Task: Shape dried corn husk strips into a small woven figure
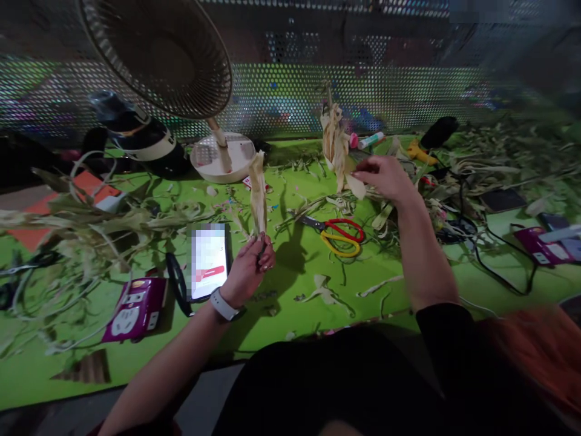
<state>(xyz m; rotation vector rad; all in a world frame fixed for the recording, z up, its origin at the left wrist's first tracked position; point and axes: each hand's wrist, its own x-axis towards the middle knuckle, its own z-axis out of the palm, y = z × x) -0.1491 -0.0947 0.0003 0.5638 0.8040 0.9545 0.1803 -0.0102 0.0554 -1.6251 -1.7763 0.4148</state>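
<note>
Where L hand (253,263) is: over green table (381,266), fingers closed round base of upright husk strip (258,197), nr phone (209,260).
R hand (385,177): fingertips pinching pale husk pc (356,188), just beside standing husk bundle (334,142).
Red/yellow scissors (324,227): lying on table btwn hands.
Fan (166,60): back of table, L side, w/ dark bottle (145,142) beside it.

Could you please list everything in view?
Mesh: 1, grey, back
Table: 1, green, below
Fan: 1, beige, back left
Bottle: 1, dark, beside fan
Husks: many, pale green, table
Husk bundle: 1, tan, back centre
Scissors: at least 1, red-yellow, centre
Lit phone: 1, dark, left
Packs: 2, purple, left, right
Tube: 1, white-green, back
Cables: several, white or black, sides
Watch: 1, white, left wrist
Left hand: 1, bare, holding husk strip
Right hand: 1, bare, near bundle
</note>
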